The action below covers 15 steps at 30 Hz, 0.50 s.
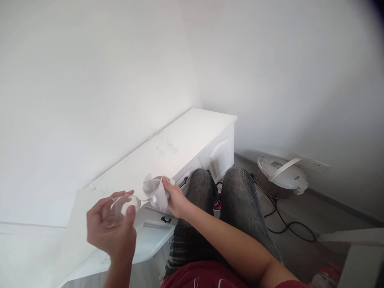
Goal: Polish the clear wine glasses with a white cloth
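Observation:
My left hand point(112, 228) is closed around the bowl of a clear wine glass point(127, 203), which lies tilted on its side with the stem pointing right. In my right hand point(177, 198) a white cloth point(160, 194) is pinched and wrapped about the foot end of the glass. The cloth covers most of the foot. Both hands are held above the front edge of a low white cabinet point(207, 124).
Small wet-looking clear patches point(168, 149) show on the cabinet top. Black handles point(166, 219) mark its drawers. On the floor at right stands a rice cooker point(282, 174) with a black cord point(288, 228). White walls meet behind the cabinet. My knees are against its front.

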### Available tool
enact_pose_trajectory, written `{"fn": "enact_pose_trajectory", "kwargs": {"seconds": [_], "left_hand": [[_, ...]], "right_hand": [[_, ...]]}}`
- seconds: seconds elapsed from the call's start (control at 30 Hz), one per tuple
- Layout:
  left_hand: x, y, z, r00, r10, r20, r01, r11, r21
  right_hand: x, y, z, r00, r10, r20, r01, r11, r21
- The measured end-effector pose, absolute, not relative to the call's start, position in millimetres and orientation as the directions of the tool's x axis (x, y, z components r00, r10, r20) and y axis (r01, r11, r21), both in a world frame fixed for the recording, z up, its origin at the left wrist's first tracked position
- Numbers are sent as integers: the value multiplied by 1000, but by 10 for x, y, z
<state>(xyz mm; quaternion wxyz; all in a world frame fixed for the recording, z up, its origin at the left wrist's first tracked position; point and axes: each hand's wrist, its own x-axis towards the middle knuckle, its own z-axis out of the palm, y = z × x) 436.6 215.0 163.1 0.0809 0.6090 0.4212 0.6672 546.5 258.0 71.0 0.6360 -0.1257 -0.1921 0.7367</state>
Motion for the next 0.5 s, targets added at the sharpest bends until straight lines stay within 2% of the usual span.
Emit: {"fn": "enact_pose_trajectory", "kwargs": {"seconds": [0.07, 0.13, 0.2, 0.27, 0.3, 0.37, 0.43, 0.47, 0.5], "left_hand": [[4364, 2153, 1509, -179, 552, 814, 415, -708, 571], [4372, 2151, 1432, -118, 551, 826, 406, -732, 546], [4405, 2144, 1429, -98, 599, 795, 388, -713, 584], [4455, 2145, 1484, -166, 690, 705, 394, -609, 688], [4478, 2152, 1520, -220, 756, 616, 385, -513, 767], [4503, 2187, 1580, -289, 896, 338, 288, -256, 923], [4490, 2237, 1600, -264, 959, 99, 135, -65, 989], [4473, 2260, 1594, -231, 972, 53, 76, -37, 996], [4454, 2278, 1582, -202, 978, 56, 46, -48, 998]], "right_hand": [[5381, 2521, 738, -389, 914, 117, -882, -333, -333], [5282, 2457, 759, -460, 886, 57, -861, -430, -272], [5208, 2402, 766, -352, 930, -103, -879, -367, -303], [5199, 2358, 754, -82, 972, -220, -859, -181, -480], [5225, 2339, 741, 104, 976, -189, -781, -37, -623], [5327, 2311, 708, 364, 929, 69, -478, 250, -842], [5454, 2308, 684, 371, 849, 375, -194, 466, -863], [5508, 2319, 683, 333, 828, 452, -146, 519, -842], [5547, 2340, 690, 312, 836, 452, -176, 518, -837]]}}
